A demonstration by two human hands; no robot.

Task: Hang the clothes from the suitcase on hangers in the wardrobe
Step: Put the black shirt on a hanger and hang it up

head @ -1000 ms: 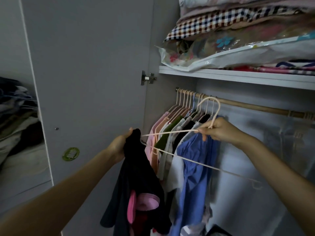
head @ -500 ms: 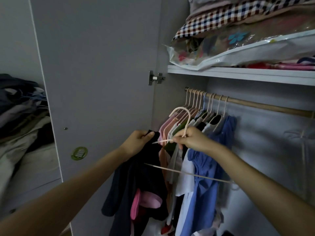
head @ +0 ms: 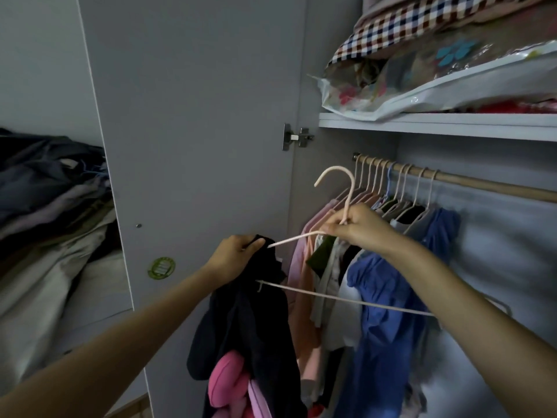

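Head view, nearest first: two bare forearms reach up from the lower corners toward the wardrobe rail. The left hand is below and left of the rail, in front of the open grey wardrobe door; its fingers are clenched on the top of a dark garment. This garment is black or very dark navy, soft and bunched, and hangs limp from the grip in loose folds. Pink fabric, padded and rounded, shows inside its lower part.

The right hand is just below the left end of the rail, fingers closed around the neck of a pale pink hanger. The hanger's hook curves up above the hand, not on the rail. One thin arm of it slants down to the left and its tip meets the dark garment close to the left thumb; the bottom bar runs from the garment's upper part rightward behind the right forearm.

Behind the hands, clothes already hang from the rail on similar thin hangers: a peach-pink top, a green piece, pale garments, and a blue top nearest the right arm.

Above the rail a white shelf carries a clear plastic bag of bedding and checked fabric. Far left of the rail, beyond the door, a heap of clothes is piled up.
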